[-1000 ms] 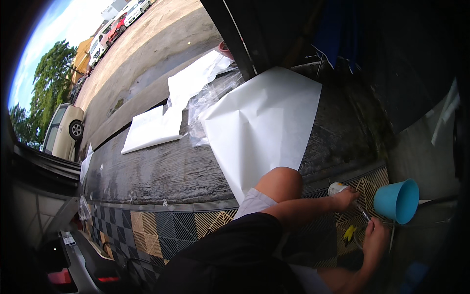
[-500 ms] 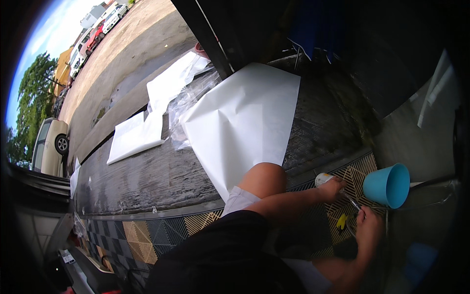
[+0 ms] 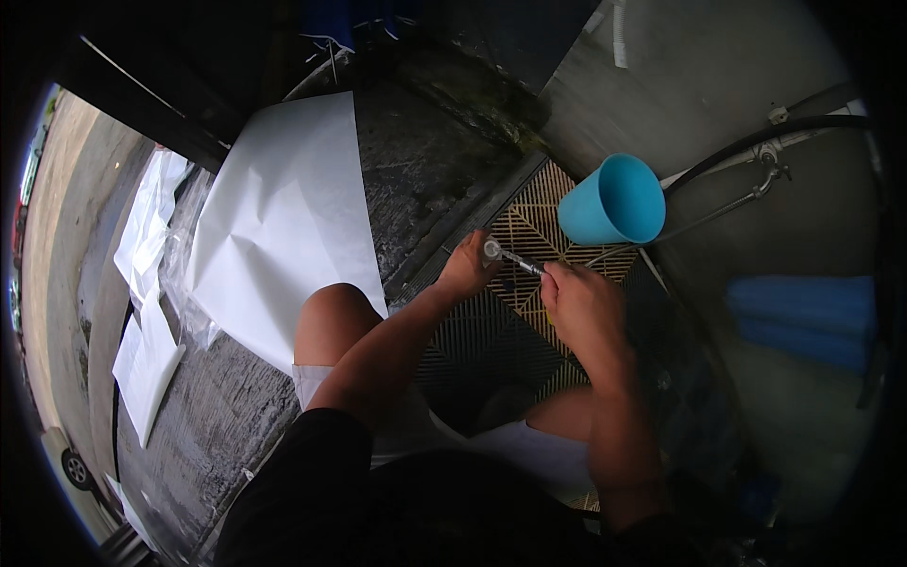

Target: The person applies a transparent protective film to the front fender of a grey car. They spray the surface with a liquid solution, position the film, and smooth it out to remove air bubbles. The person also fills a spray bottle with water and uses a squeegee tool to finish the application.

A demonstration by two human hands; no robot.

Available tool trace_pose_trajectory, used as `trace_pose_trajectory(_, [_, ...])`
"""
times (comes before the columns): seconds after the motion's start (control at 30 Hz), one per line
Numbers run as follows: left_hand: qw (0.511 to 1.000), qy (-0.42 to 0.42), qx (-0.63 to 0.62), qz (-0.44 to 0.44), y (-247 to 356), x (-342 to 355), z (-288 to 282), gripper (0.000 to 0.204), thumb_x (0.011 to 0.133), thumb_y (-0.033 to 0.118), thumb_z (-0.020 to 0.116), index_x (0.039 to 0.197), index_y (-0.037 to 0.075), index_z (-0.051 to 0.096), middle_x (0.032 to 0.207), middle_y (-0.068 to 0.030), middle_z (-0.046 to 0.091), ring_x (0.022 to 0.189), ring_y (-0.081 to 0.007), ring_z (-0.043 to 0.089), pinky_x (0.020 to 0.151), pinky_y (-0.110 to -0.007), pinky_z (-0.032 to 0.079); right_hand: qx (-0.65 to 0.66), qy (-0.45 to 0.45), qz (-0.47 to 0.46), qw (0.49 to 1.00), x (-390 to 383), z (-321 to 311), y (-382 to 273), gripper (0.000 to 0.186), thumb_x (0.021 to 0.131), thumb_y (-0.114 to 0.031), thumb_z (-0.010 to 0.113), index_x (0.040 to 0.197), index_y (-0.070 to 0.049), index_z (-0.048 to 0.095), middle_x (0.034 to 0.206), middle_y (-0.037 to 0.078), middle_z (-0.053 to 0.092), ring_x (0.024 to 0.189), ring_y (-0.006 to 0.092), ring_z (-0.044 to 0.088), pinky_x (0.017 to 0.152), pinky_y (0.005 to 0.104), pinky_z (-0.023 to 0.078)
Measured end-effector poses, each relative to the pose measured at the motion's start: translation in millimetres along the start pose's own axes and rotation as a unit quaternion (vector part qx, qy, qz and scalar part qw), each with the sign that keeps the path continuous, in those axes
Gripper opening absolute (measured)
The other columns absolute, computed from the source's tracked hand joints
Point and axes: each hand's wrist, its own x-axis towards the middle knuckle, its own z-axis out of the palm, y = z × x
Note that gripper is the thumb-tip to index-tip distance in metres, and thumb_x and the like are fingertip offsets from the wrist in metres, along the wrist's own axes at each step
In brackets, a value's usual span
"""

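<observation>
My left hand [image 3: 467, 268] is closed around a small white container [image 3: 491, 249], its round mouth turned toward my right hand. My right hand [image 3: 584, 304] grips a slim, shiny hose nozzle [image 3: 521, 264], its tip at the container's mouth. I cannot tell whether they touch. A thin grey hose [image 3: 612, 255] leads to the right hand from the tap side. Just beyond my hands a turquoise bucket [image 3: 578, 210] stands on the slatted tan and dark floor tiles [image 3: 529, 215]. Its inside is in shadow.
A metal tap [image 3: 770, 170] and a black hose [image 3: 727, 146] are along the wall at right, above a blurred blue object [image 3: 803, 317]. Large white sheets [image 3: 283, 203] lie on the dark wet floor at left, beside clear plastic wrap [image 3: 189, 236].
The view has swung right, so the bucket and both hands sit nearer the middle and the tap shows. The container's round mouth now faces the nozzle tip; both hands keep their holds.
</observation>
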Motion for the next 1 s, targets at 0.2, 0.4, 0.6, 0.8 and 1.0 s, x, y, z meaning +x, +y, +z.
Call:
trace_pose_trajectory(0.2, [0.957, -0.168, 0.236, -0.022, 21, -18, -72, 0.096, 0.079, 0.037, 0.075, 0.154, 0.009, 0.022, 0.155, -0.0205, 0.029, 0.144, -0.0322, 0.029, 0.118, -0.054, 0.019, -0.012, -0.014, -0.005, 1.000, 7, 9, 0, 0.020, 0.093, -0.021, 0.056, 0.085, -0.005, 0.065, 0.072, 0.012, 0.064, 0.063, 0.0318, 0.065, 0.059, 0.0441, 0.051])
trace_pose_trajectory(0.4, [0.883, 0.252, 0.253, -0.304, -123, -109, -265, 0.092, 0.082, 0.046, 0.072, 0.144, -0.007, 0.031, 0.136, -0.0321, 0.047, 0.124, -0.0433, 0.050, 0.102, -0.046, 0.044, -0.024, -0.034, 0.002, 0.999, 9, 6, -4, 0.016, 0.090, -0.016, 0.059, 0.095, -0.004, 0.068, 0.079, 0.014, 0.067, 0.073, 0.0335, 0.066, 0.067, 0.0440, 0.052])
trace_pose_trajectory(0.6, [0.699, 0.383, -0.134, -0.588, -385, -331, -122, 0.106, 0.073, 0.048, 0.081, 0.143, -0.006, 0.022, 0.137, -0.0252, 0.046, 0.124, -0.0369, 0.048, 0.098, -0.042, 0.046, -0.011, -0.016, 0.017, 1.000, 19, 20, -6, 0.019, 0.090, -0.013, 0.061, 0.103, -0.003, 0.070, 0.082, 0.021, 0.066, 0.073, 0.0370, 0.064, 0.066, 0.0461, 0.049])
trace_pose_trajectory(0.8, [0.429, 0.720, -0.322, -0.440, -365, -351, -222, 0.042, 0.078, 0.005, 0.054, 0.118, -0.009, 0.059, 0.111, -0.0212, 0.065, 0.097, -0.0348, 0.065, 0.084, -0.042, 0.052, 0.016, -0.053, 0.067, 0.996, 29, 18, -8, 0.021, 0.091, -0.016, 0.059, 0.103, -0.001, 0.068, 0.086, 0.022, 0.067, 0.076, 0.0398, 0.063, 0.069, 0.0454, 0.049])
trace_pose_trajectory(1.0, [0.259, 0.947, -0.087, -0.170, -189, -548, -644, 0.039, 0.077, -0.002, 0.053, 0.116, -0.007, 0.057, 0.115, -0.0220, 0.063, 0.092, -0.0358, 0.068, 0.077, -0.047, 0.058, 0.012, -0.024, 0.080, 0.996, 21, -1, -2, 0.023, 0.091, -0.017, 0.058, 0.103, 0.001, 0.068, 0.088, 0.023, 0.068, 0.079, 0.0401, 0.064, 0.072, 0.0453, 0.050])
